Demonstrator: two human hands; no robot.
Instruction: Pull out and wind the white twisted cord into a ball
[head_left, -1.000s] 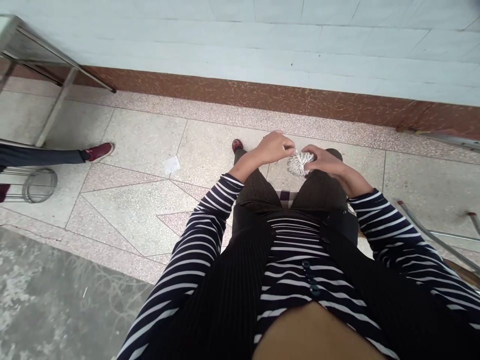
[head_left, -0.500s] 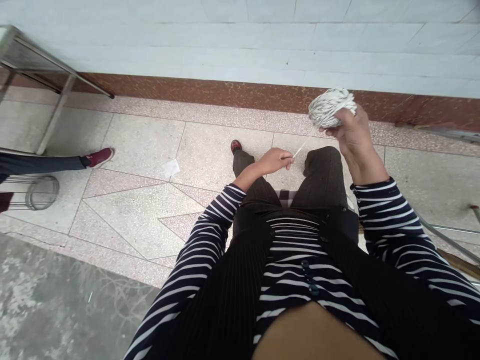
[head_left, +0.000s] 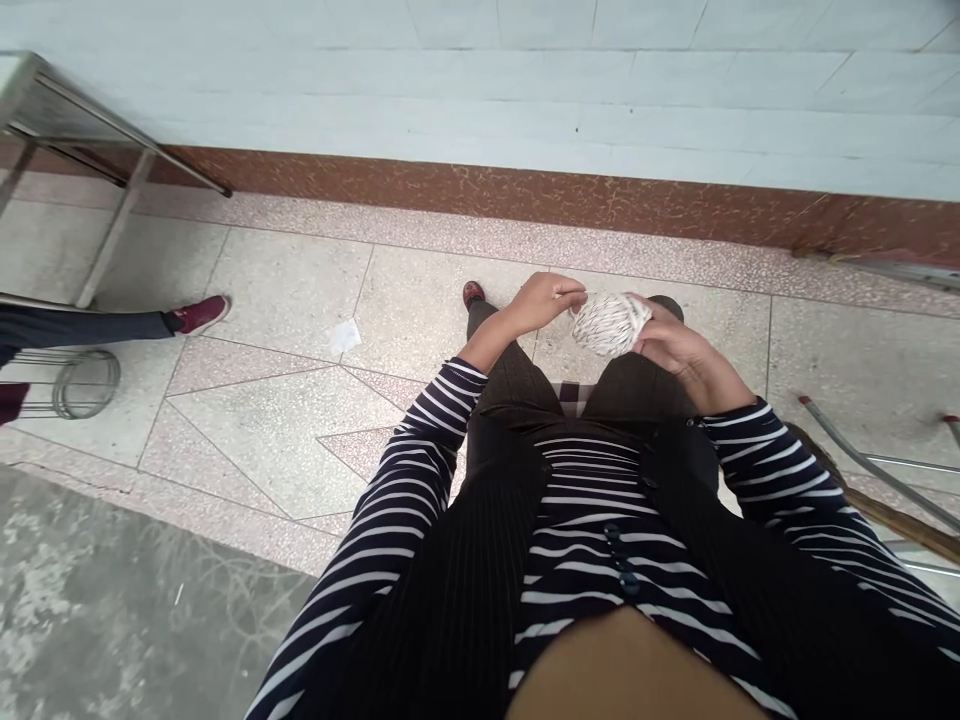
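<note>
A ball of whitish yarn [head_left: 611, 325] is held in front of my knees. My right hand [head_left: 679, 350] grips it from the right side, fingers wrapped round its edge. Just left of the ball, my left hand [head_left: 547, 300] has its fingers pinched together on the loose strand of yarn, close to the ball's surface. Little of the strand shows between the hand and the ball.
Along the back runs a tiled wall [head_left: 487, 80] with a brown skirting. A metal-legged table [head_left: 112, 230], another person's red shoe [head_left: 202, 315] and a wire stool frame [head_left: 86, 385] are at left. Paper [head_left: 345, 336] lies on the floor. Metal legs [head_left: 862, 450] stand at right.
My right hand has brought the yarn ball down and left, from near the skirting to beside my left hand. The stretch of strand between them has shortened. My left hand has risen slightly.
</note>
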